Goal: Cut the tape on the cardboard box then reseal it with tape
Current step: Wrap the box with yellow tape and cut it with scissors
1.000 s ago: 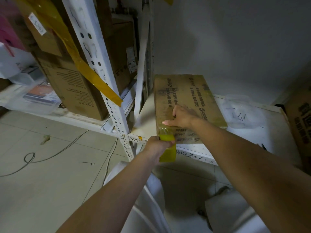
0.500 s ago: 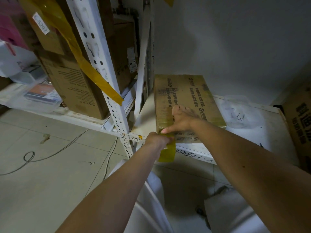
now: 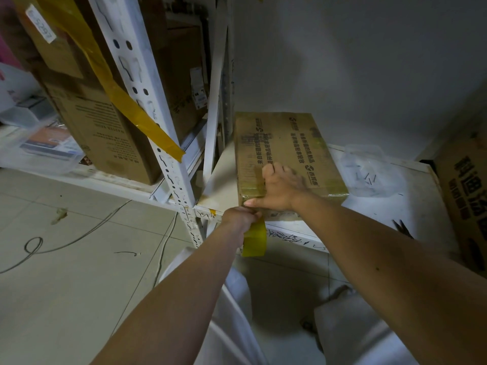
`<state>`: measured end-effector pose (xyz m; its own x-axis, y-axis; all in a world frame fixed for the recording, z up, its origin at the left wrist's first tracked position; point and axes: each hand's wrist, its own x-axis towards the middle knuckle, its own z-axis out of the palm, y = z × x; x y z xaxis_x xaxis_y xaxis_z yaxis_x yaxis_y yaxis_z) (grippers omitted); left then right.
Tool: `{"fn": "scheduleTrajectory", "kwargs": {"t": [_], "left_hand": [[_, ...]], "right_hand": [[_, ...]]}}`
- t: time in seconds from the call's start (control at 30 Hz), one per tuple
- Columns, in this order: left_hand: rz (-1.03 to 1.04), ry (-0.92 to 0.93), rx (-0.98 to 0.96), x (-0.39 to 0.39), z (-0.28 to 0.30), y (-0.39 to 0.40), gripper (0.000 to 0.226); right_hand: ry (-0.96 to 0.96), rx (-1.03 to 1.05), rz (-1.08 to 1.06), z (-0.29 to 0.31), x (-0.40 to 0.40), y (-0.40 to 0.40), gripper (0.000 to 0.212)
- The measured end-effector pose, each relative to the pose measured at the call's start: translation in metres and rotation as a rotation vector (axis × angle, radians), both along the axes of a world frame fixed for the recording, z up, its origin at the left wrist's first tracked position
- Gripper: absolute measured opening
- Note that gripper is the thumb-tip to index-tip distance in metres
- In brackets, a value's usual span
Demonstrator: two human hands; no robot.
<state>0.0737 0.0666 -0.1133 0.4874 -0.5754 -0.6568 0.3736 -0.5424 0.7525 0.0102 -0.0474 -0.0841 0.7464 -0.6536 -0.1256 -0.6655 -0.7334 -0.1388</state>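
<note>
The fingers (image 3: 274,171) of the right hand (image 3: 280,187) lie bent over the top of the cardboard box (image 3: 287,151), knuckles up, pressing down near its front edge, while the thumb stretches out to the left along that edge. The left hand (image 3: 241,217) sits just below and in front, at the box's near left corner, its fingers curled tight around a yellow tape roll (image 3: 255,237) that hangs down past the front of the shelf (image 3: 303,237). The two hands touch, or nearly so, at the thumb. Whether a strip runs from the roll up under the right thumb I cannot tell; the spot is hidden by the hands.

The box lies flat on the white shelf, its long side running away towards the grey wall (image 3: 342,61), printed characters across its top and a glossy band of tape over its near end. To its right, on the same shelf, rests a clear plastic tray (image 3: 369,172) with a few small dark pieces in it. Further right stands another carton (image 3: 463,196) with large dark lettering.

To the left a white perforated rack post (image 3: 147,101) rises, a loose strip of yellow tape (image 3: 126,101) draped across it, with brown boxes (image 3: 100,127) stacked behind. A thin cable (image 3: 79,238) loops over the tiled floor (image 3: 66,285).
</note>
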Motion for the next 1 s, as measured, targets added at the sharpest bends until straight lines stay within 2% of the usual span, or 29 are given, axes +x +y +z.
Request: {"fn": "scheduleTrajectory", "kwargs": {"t": [0.1,0.2,0.3,0.4,0.5,0.57,0.6,0.67,0.73,0.8,0.93,1.0], "left_hand": [[0.032,0.015,-0.009,0.001,-0.004,-0.001,0.027],[0.046,0.045,0.0,0.002,-0.005,-0.001,0.013],[0.066,0.039,-0.017,0.002,-0.009,-0.002,0.018],[0.062,0.043,-0.004,0.003,-0.009,-0.003,0.017],[0.084,0.05,0.016,0.004,-0.012,-0.005,0.016],[0.094,0.056,0.016,0.004,-0.013,-0.006,0.015],[0.098,0.055,0.012,0.004,-0.014,-0.005,0.015],[0.091,0.061,0.005,0.003,-0.014,-0.006,0.01],[0.089,0.072,-0.01,0.004,-0.014,-0.005,0.012],[0.09,0.068,-0.02,0.004,-0.014,-0.004,0.013],[0.094,0.055,-0.022,0.004,-0.015,-0.004,0.014],[0.091,0.057,-0.025,0.004,-0.015,-0.004,0.014]], "right_hand": [[-0.038,-0.052,0.056,-0.006,-0.004,0.002,0.073],[-0.057,-0.051,0.117,-0.007,-0.015,-0.001,0.061],[-0.095,0.035,0.147,0.0,-0.037,-0.009,0.054],[-0.237,0.133,0.126,0.01,-0.064,-0.018,0.034],[-0.54,0.037,-0.147,0.017,-0.099,-0.031,0.013],[-0.629,-0.05,-0.414,0.013,-0.126,-0.042,0.01],[-0.59,-0.078,-0.524,0.007,-0.139,-0.049,0.013],[-0.364,-0.046,-0.67,-0.013,-0.165,-0.062,0.021],[-0.054,0.07,-0.666,-0.034,-0.181,-0.067,0.023],[0.151,0.127,-0.568,-0.05,-0.186,-0.065,0.025],[0.224,0.124,-0.5,-0.065,-0.181,-0.056,0.036],[0.254,0.063,-0.492,-0.069,-0.177,-0.055,0.033]]}}
